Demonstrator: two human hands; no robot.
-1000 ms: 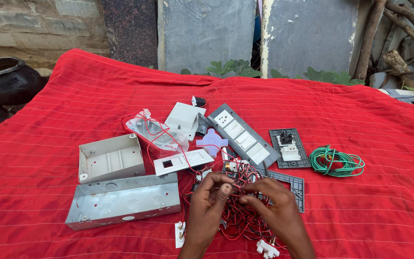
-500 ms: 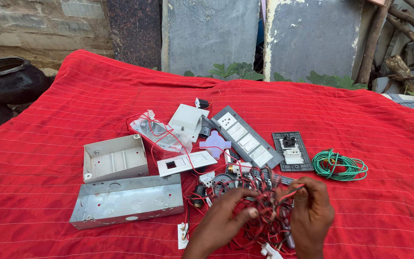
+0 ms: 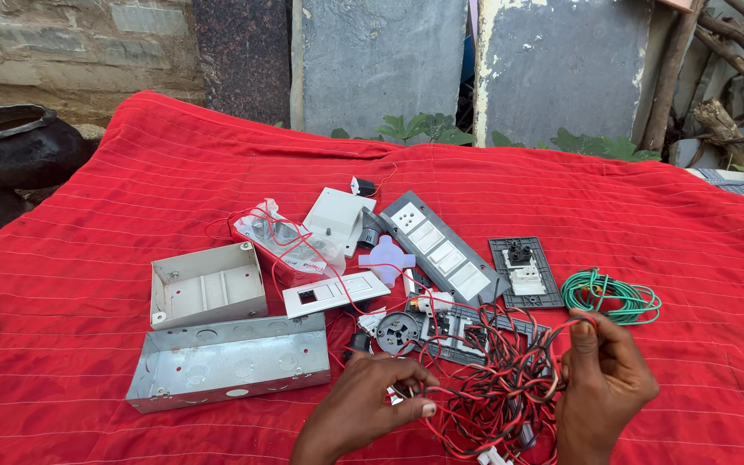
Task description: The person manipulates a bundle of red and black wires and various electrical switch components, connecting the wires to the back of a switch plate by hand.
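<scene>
At the far left, off the red cloth (image 3: 88,258), a black clay pot (image 3: 19,151) stands on the ground by a stone wall. On the cloth itself, the leftmost pieces are a small open metal box (image 3: 207,294) and, just in front of it, a long galvanised metal box (image 3: 230,372) lying on its side. Right of these lie a clear plastic packet (image 3: 282,239) with red wire across it, a white switch plate (image 3: 336,293), a square white box (image 3: 337,213) and a pale lilac cross-shaped piece (image 3: 387,258). Near the lower edge the left hand (image 3: 363,412) reaches in, fingers curled and pinched on strands at the left edge of the tangle of red and black wires (image 3: 492,387). That tangle lies between the two hands, spread over a grey switch frame (image 3: 467,331) and hanging toward the lower edge. Behind it a long grey switch panel (image 3: 441,247) lies at a slant, with a smaller dark socket plate (image 3: 524,272) to its right. The right hand (image 3: 604,387) is closed around the right side of the same tangle, thumb up and strands looped over its fingers. Just beyond it, well apart from the left hand, lies a coil of green wire (image 3: 610,297).
</scene>
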